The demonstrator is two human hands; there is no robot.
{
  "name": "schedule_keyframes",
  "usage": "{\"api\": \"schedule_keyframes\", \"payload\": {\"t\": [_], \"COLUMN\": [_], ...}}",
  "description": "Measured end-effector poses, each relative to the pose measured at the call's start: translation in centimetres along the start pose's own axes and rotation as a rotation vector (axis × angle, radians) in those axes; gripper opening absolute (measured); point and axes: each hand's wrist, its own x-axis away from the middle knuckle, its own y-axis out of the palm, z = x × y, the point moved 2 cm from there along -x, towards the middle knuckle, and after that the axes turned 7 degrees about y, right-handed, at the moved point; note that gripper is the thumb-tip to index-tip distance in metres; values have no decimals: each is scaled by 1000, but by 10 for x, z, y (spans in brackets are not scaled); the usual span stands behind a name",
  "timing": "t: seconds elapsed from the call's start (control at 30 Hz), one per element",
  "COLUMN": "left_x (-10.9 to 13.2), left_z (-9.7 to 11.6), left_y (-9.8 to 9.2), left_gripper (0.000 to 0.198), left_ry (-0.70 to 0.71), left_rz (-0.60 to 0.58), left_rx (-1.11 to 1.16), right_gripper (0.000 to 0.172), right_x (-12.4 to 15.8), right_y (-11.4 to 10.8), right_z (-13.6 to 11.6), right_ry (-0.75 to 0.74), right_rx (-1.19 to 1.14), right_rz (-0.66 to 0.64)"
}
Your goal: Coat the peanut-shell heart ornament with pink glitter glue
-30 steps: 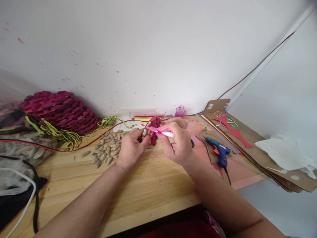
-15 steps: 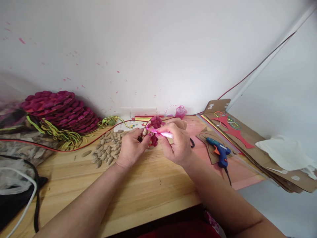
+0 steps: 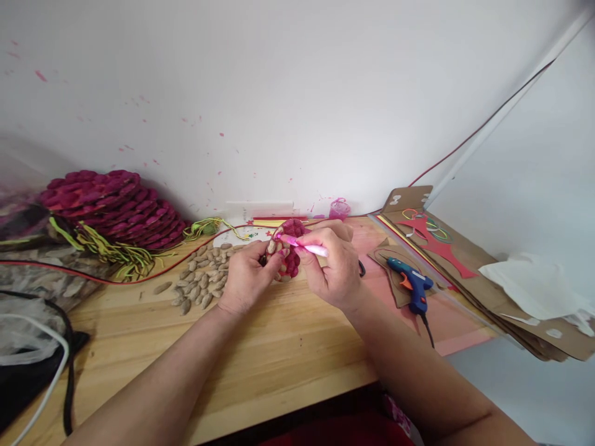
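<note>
My left hand is closed round a small round piece made of seed shells, most of them painted dark pink, held just above the wooden table. My right hand pinches a pink-and-white brush whose tip touches the top left of the piece. A loose heap of unpainted tan seed shells lies on the table just left of my left hand.
A stack of finished dark pink shell discs with yellow-green cords sits at the back left. A small pink paint pot stands by the wall. A blue glue gun lies on cardboard to the right. Cables and plastic bags lie far left.
The shell piece has tilted slightly in my left hand and the brush tip has shifted a little over it. Both hands stay in place.
</note>
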Motion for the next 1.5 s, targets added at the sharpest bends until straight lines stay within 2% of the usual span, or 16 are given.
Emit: {"api": "schedule_keyframes", "payload": {"t": [0.27, 0.43, 0.77, 0.9, 1.07, 1.3, 1.5], "left_x": [-2, -1, 0, 0, -1, 1, 1], "left_z": [-2, -1, -3, 0, 4, -4, -5], "left_y": [0, 1, 0, 1, 3, 7, 8], "left_gripper": [29, 31, 36, 36, 37, 36, 37], "left_ry": [-30, -9, -32, -81, -107, -167, -213], "left_rz": [-42, -43, -31, -25, -57, -57, -61], "left_rx": [90, 77, 72, 160, 264, 361, 401], "right_gripper": [7, 11, 8, 9, 10, 11, 12], "right_x": [0, 1, 1, 2, 2, 2, 3], "right_y": [0, 3, 2, 4, 6, 6, 8], "right_z": [17, 27, 23, 24, 29, 27, 28], "right_ry": [226, 306, 289, 285, 361, 321, 339], "right_rx": [-241, -275, -316, -358, -408, -339, -390], "right_rz": [79, 110, 109, 78, 105, 106, 85]}}
